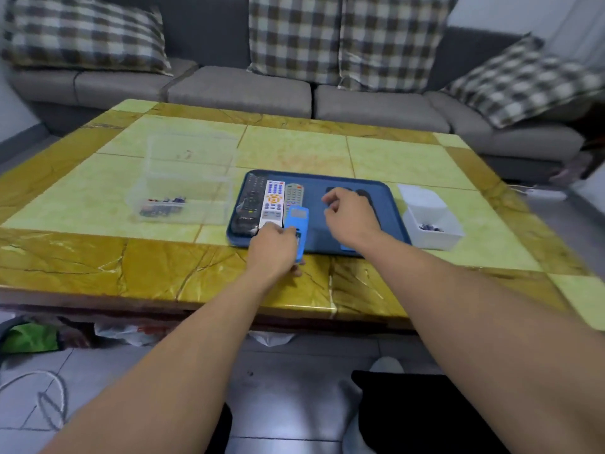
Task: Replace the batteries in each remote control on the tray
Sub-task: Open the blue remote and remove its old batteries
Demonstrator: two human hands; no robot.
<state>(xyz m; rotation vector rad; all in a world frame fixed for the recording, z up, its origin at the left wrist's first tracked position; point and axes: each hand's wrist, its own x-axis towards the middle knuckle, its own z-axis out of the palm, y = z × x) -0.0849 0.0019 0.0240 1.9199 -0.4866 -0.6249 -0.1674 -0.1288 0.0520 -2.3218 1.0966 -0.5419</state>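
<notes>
A dark blue tray (386, 204) lies on the yellow tiled table. On its left side lie a black remote (252, 199), a white remote (272, 201) with an orange pad, and a grey remote (294, 193). My left hand (273, 249) grips the near end of a light blue remote (298, 224) at the tray's front edge. My right hand (348, 216) hovers over the tray's middle with fingers curled; I cannot tell if it holds anything. It partly hides dark remotes (363, 193) behind it.
A clear plastic box (183, 191) with several batteries stands left of the tray. A white bin (432, 217) holding small batteries stands to the right. A grey sofa (242, 90) with checked cushions lies beyond the table. Bags lie under the table.
</notes>
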